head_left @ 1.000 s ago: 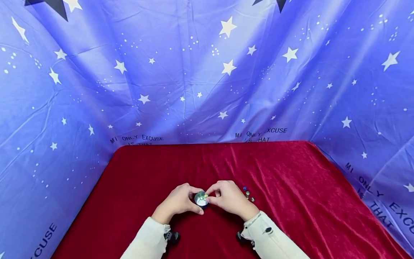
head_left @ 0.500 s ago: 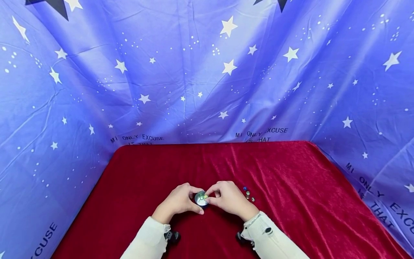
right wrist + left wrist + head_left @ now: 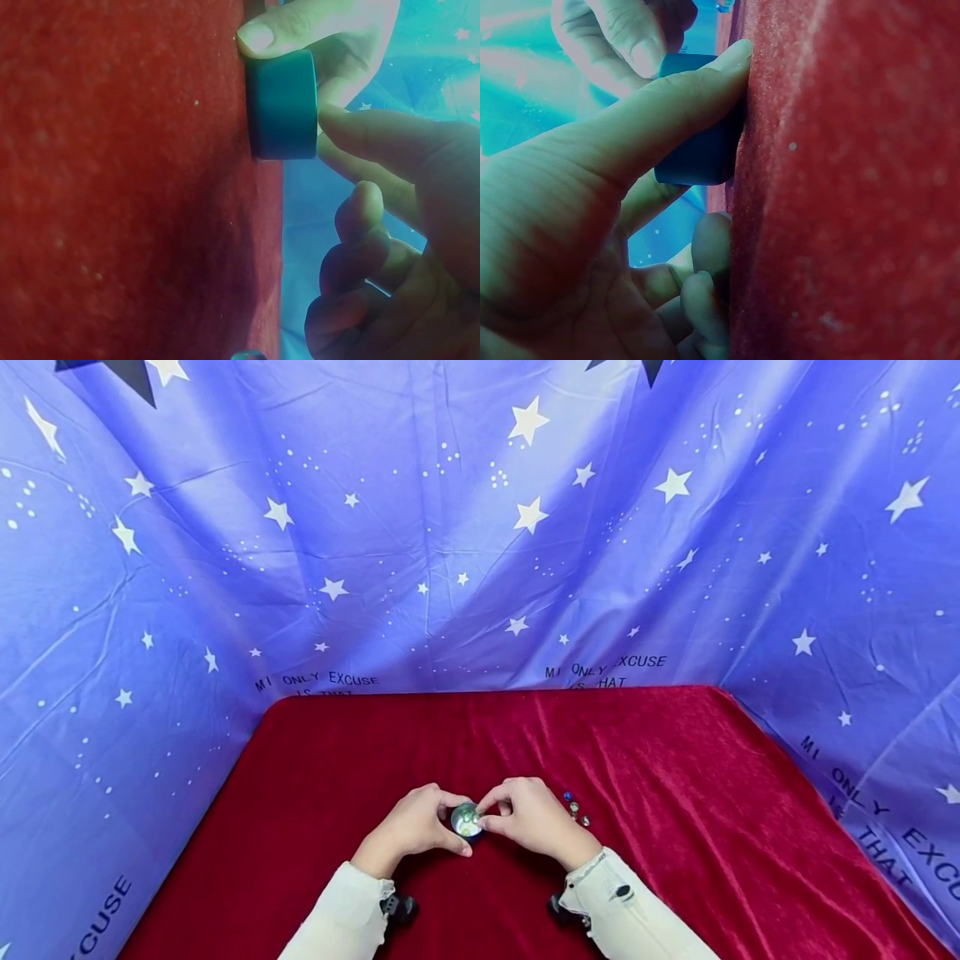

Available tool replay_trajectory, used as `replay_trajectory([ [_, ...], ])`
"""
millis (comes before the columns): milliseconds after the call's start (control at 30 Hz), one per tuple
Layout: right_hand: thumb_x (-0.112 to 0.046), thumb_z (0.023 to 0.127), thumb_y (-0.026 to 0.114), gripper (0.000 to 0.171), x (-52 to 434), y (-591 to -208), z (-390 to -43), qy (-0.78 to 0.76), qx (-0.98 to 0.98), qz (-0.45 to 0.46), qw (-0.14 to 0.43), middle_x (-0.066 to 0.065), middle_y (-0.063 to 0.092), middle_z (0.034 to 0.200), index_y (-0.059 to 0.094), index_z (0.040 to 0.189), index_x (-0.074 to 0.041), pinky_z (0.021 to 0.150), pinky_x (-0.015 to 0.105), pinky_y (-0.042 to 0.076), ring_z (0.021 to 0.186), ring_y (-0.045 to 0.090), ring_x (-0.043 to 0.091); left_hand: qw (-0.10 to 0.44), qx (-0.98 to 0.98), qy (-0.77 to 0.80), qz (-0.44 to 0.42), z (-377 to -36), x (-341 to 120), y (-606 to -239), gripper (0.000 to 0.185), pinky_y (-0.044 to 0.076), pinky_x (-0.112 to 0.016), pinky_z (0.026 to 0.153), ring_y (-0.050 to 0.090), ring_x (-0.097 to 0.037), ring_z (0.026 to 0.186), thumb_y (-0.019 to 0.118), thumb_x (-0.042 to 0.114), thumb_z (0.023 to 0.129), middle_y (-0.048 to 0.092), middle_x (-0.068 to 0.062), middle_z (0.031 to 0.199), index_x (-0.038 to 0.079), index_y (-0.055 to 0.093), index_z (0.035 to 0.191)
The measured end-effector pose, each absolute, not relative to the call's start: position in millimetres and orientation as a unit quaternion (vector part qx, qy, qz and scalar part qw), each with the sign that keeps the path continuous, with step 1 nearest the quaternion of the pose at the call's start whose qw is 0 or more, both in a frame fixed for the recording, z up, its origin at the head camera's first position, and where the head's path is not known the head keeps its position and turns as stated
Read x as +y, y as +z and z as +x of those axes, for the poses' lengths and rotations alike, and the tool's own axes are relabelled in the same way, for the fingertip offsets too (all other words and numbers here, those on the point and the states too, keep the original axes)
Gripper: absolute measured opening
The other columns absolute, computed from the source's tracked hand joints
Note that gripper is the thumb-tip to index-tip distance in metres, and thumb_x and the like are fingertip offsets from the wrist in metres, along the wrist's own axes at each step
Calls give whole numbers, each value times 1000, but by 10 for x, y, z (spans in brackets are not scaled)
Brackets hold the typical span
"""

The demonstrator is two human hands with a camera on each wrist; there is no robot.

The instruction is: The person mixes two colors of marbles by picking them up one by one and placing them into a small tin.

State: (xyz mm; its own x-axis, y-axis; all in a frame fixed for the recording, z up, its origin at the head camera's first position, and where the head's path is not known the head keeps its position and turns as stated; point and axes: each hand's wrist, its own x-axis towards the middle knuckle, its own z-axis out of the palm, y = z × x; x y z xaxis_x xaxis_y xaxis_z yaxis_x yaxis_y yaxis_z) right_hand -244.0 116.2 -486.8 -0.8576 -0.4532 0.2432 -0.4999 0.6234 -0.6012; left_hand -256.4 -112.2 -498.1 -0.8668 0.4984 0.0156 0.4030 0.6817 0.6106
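A small round tin point(image 3: 459, 833), dark outside and shiny inside, stands on the red cloth with a few greenish and yellow marbles point(image 3: 467, 819) in it. My left hand point(image 3: 412, 823) grips its side between thumb and forefinger; the left wrist view shows the thumb across the tin's wall point(image 3: 697, 161). My right hand point(image 3: 534, 820) hovers at the tin's right edge, thumb and forefinger tips close together over the rim, no marble visible between them. In the right wrist view its other fingers point(image 3: 352, 262) curl loosely beside the tin point(image 3: 285, 109).
Three loose marbles, one blue point(image 3: 567, 796) and two greenish point(image 3: 574, 807), lie on the cloth just beyond my right hand. A red velvet cloth point(image 3: 637, 743) covers the table. A blue star-printed curtain point(image 3: 465, 527) hangs behind and along both sides.
The yellow-green marble that my right fingertips pinched at the tin's edge has left them, and a yellow marble now shows lower inside the tin. Both hands have stayed almost in place.
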Motion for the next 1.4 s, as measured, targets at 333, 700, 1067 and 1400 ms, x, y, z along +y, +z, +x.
replay_trajectory([
  [333, -21, 80, 89, 10, 1221, -4851, -2481, 348, -900, 260, 35, -14, 49, 60, 83, 89, -23, 55, 21, 42, 58, 45, 0, 78, 912, 314, 252, -2571, -1127, -4991, 55, 43, -25, 65, 51, -3, 68, 101, 35, 60, 62, 14, 68, 35, 80, 110],
  [700, -23, 83, 86, 9, 1332, -4782, -2519, 339, -907, 249, 22, -13, 50, 60, 83, 91, -22, 58, 24, 45, 60, 49, 3, 74, 912, 313, 253, -2569, -1131, -4987, 55, 43, -25, 69, 51, -5, 76, 101, 35, 60, 62, 15, 69, 34, 80, 112],
  [1067, -23, 85, 85, 9, 1469, -4712, -2555, 343, -912, 224, 4, -12, 54, 57, 84, 94, -22, 55, 25, 46, 52, 51, 3, 71, 915, 309, 251, -2565, -1127, -4979, 55, 43, -25, 68, 49, -5, 74, 101, 35, 61, 58, 13, 68, 33, 80, 111],
  [1400, -16, 88, 81, 6, 1610, -4668, -2562, 388, -899, 199, -47, 4, 67, 60, 83, 93, -17, 44, 34, 51, 46, 63, 23, 73, 917, 309, 243, -2554, -1122, -4964, 58, 42, -26, 67, 48, -7, 75, 102, 34, 59, 58, 8, 74, 30, 80, 112],
])
